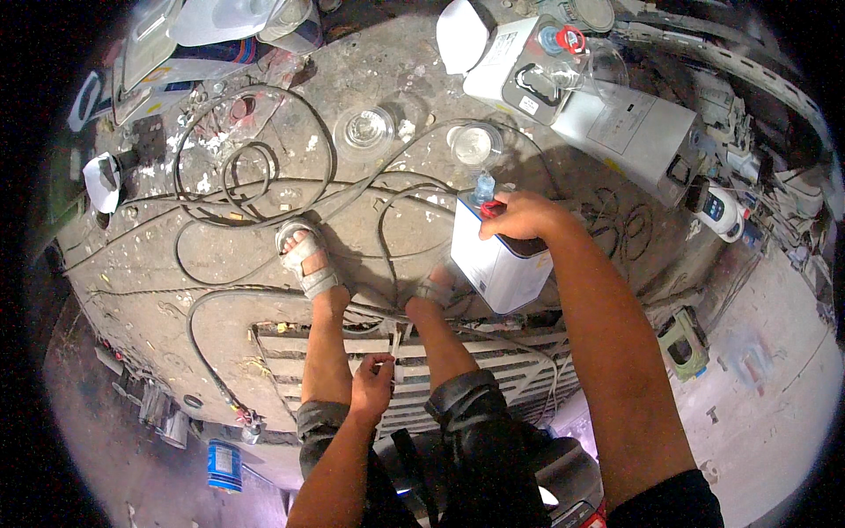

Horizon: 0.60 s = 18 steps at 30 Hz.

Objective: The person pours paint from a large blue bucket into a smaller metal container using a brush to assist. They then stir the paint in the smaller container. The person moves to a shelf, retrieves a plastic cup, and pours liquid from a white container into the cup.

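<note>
My right hand [521, 217] grips the top of a white rectangular can [493, 260], its fingers next to a red cap piece. A clear bluish spout [484, 187] sticks out at that end of the can, toward a clear plastic cup [475, 143] with whitish contents on the ground. No liquid stream shows. My left hand [373, 387] hangs in front of my knees with its fingers curled together. Something small and whitish shows at its fingertips, too small to name.
Black hose [330, 150] lies in loops across the dirty ground. Another clear container [365, 130] stands left of the cup. A large silver can [629, 136] and a white can [510, 66] lie at the upper right. A slatted grate [352, 365] lies beneath my legs.
</note>
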Each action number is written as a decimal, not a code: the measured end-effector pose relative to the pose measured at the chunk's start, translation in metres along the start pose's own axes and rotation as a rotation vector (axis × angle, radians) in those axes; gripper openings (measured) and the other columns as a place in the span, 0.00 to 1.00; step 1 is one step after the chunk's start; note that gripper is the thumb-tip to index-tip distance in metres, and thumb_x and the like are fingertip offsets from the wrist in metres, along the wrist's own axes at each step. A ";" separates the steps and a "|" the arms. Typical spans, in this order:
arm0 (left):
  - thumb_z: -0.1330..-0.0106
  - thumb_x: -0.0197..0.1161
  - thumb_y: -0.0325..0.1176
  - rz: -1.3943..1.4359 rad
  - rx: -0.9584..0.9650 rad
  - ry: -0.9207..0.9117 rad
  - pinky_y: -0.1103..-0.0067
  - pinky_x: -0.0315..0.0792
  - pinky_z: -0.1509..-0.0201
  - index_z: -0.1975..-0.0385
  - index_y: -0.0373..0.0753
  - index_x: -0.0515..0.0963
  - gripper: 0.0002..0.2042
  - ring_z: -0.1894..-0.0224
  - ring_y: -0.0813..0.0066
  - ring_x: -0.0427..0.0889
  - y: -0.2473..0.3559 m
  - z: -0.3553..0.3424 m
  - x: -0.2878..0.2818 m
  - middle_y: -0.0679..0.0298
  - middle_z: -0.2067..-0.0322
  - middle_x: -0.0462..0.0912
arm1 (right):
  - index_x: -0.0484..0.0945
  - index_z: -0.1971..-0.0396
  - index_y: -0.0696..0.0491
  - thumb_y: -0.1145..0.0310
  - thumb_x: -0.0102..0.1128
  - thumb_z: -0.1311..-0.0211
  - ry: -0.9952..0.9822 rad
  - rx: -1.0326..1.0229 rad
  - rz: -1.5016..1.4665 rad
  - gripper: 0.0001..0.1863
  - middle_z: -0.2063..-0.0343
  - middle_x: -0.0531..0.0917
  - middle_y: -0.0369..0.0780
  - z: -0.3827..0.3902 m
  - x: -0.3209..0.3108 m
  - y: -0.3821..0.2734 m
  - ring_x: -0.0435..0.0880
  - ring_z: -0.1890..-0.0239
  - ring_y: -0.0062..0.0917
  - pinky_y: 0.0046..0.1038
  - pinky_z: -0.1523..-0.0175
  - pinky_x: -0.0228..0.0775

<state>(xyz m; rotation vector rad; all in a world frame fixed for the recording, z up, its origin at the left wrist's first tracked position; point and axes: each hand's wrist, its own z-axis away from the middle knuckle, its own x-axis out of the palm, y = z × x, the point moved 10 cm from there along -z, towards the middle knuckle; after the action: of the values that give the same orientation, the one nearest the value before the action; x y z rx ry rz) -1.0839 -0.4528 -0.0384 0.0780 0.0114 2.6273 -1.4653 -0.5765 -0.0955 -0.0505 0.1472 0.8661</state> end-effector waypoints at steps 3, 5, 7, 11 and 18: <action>0.36 0.55 0.32 0.008 0.002 0.004 0.83 0.63 0.80 0.61 0.36 0.74 0.08 0.82 0.84 0.69 -0.001 -0.001 -0.001 0.68 0.80 0.74 | 0.68 0.43 0.57 0.44 0.65 0.69 -0.025 0.009 -0.005 0.49 0.48 0.73 0.53 0.003 0.000 -0.003 0.75 0.48 0.41 0.30 0.46 0.66; 0.36 0.55 0.32 0.003 -0.012 0.018 0.83 0.63 0.80 0.61 0.36 0.74 0.08 0.82 0.84 0.69 0.001 0.001 -0.001 0.69 0.80 0.74 | 0.67 0.42 0.57 0.44 0.65 0.69 -0.024 0.005 -0.012 0.49 0.47 0.73 0.54 0.003 0.000 -0.003 0.75 0.47 0.41 0.30 0.45 0.66; 0.36 0.56 0.32 0.000 -0.034 0.027 0.83 0.63 0.80 0.61 0.36 0.74 0.08 0.82 0.84 0.69 0.001 0.002 -0.001 0.69 0.80 0.74 | 0.66 0.42 0.56 0.43 0.65 0.69 0.000 -0.003 -0.014 0.50 0.47 0.73 0.54 0.003 0.000 -0.002 0.74 0.47 0.41 0.30 0.45 0.66; 0.36 0.56 0.32 0.023 -0.031 0.015 0.83 0.63 0.80 0.61 0.37 0.74 0.08 0.82 0.85 0.68 -0.002 0.001 -0.001 0.69 0.80 0.73 | 0.65 0.40 0.57 0.43 0.65 0.69 -0.021 0.002 -0.030 0.52 0.46 0.71 0.54 0.003 0.002 0.000 0.73 0.45 0.41 0.29 0.43 0.64; 0.36 0.55 0.33 0.017 -0.030 0.009 0.83 0.63 0.80 0.61 0.37 0.74 0.08 0.81 0.84 0.68 -0.003 0.000 -0.001 0.69 0.80 0.73 | 0.62 0.40 0.61 0.43 0.65 0.69 -0.050 -0.006 -0.035 0.54 0.44 0.69 0.55 0.008 0.002 -0.005 0.71 0.43 0.41 0.29 0.41 0.62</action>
<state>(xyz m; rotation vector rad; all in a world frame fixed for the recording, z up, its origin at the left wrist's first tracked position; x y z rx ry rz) -1.0811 -0.4504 -0.0384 0.0567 -0.0255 2.6436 -1.4594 -0.5775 -0.0875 -0.0365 0.0966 0.8317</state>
